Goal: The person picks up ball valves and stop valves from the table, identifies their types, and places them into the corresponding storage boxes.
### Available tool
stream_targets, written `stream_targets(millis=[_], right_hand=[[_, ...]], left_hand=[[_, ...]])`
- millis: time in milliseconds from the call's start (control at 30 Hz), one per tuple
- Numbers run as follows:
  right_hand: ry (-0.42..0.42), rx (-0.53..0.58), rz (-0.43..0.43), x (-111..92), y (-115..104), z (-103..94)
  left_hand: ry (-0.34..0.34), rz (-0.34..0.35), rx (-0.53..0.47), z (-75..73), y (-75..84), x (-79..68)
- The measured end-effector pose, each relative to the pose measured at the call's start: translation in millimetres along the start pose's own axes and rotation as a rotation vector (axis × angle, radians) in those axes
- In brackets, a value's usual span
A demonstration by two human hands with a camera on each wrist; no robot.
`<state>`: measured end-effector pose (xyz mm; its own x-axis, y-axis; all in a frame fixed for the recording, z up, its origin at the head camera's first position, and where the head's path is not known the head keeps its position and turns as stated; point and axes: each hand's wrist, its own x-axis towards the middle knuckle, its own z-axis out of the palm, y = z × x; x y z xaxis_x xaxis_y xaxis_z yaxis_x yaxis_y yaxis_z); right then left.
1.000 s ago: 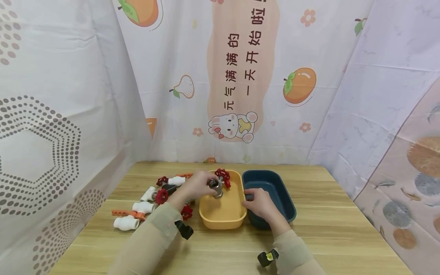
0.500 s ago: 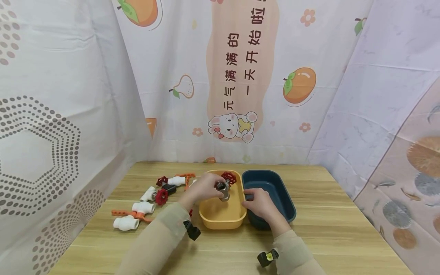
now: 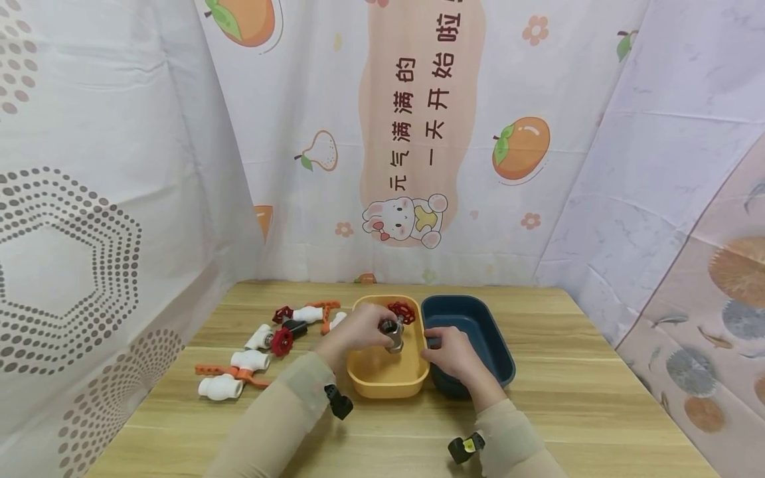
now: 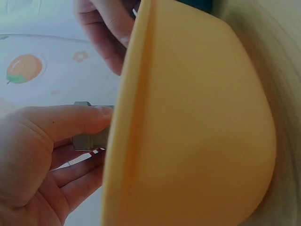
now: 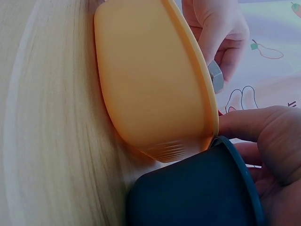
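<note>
My left hand [image 3: 366,325] grips a metal valve [image 3: 394,337] by its body, over the inside of the yellow bin [image 3: 387,390]. The valve's red handwheel [image 3: 402,311] points toward the bin's far end. In the left wrist view the bin wall hides most of the valve, and a hexagonal metal end [image 4: 82,141] shows beside the thumb. My right hand [image 3: 451,352] pinches the rims where the yellow bin and the dark blue bin [image 3: 508,372] meet. The right wrist view has its fingers partly hidden behind the blue rim [image 5: 244,174].
On the table left of the bins lie white valves with orange handles [image 3: 239,373], a white valve with a red wheel [image 3: 281,341], and another white one [image 3: 307,314] with a dark red wheel. Printed curtains [image 3: 311,212] hang behind and at both sides.
My left hand has moved right with the metal valve, from the yellow bin's left side toward its middle. The handwheel has tipped lower toward the right. The right hand has stayed put.
</note>
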<state>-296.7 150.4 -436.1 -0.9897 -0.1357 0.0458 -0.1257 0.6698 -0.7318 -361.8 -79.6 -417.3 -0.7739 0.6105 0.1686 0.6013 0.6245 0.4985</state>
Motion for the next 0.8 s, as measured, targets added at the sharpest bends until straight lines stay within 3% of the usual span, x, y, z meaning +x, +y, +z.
stream_targets(millis=[300, 500, 800], right_hand=[[0.000, -0.005, -0.007, 0.5, 0.3, -0.6], [0.009, -0.011, 0.006, 1.2, -0.7, -1.9], [0.011, -0.009, 0.016, 0.5, -1.2, -1.1]], left_hand=[[-0.024, 0.007, 0.070, 5.0, 4.2, 6.0], [-0.097, -0.043, 0.103, 6.6, 2.6, 3.6], [-0.078, -0.116, 0.028, 0.9, -0.8, 0.1]])
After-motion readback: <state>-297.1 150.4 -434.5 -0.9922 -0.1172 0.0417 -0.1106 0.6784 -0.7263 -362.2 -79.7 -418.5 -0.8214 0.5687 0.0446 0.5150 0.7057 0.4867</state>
